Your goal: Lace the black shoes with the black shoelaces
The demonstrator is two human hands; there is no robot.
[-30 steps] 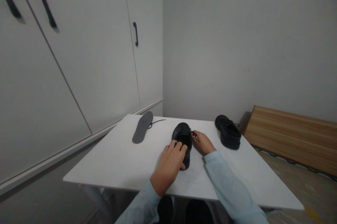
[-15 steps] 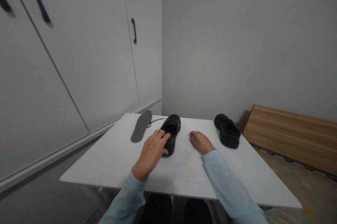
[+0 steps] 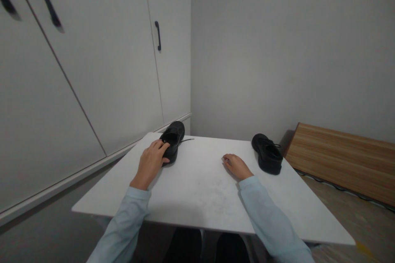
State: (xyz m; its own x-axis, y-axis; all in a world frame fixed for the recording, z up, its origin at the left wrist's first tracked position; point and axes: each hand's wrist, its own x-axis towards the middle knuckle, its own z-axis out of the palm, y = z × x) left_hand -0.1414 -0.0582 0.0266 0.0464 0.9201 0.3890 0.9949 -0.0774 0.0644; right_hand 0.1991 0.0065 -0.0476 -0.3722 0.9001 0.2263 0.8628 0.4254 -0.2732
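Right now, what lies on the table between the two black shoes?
Head view: only the right hand, resting on the white table, lies between the left shoe and the right shoe; otherwise bare.

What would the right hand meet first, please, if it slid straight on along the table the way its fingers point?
Probably nothing on the table: the right hand points toward the far edge, left of the black shoe. Depth is uncertain.

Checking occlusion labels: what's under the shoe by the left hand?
Only the white table shows around the shoe under the left hand; a black lace trails from behind it. Whatever lies beneath is covered.
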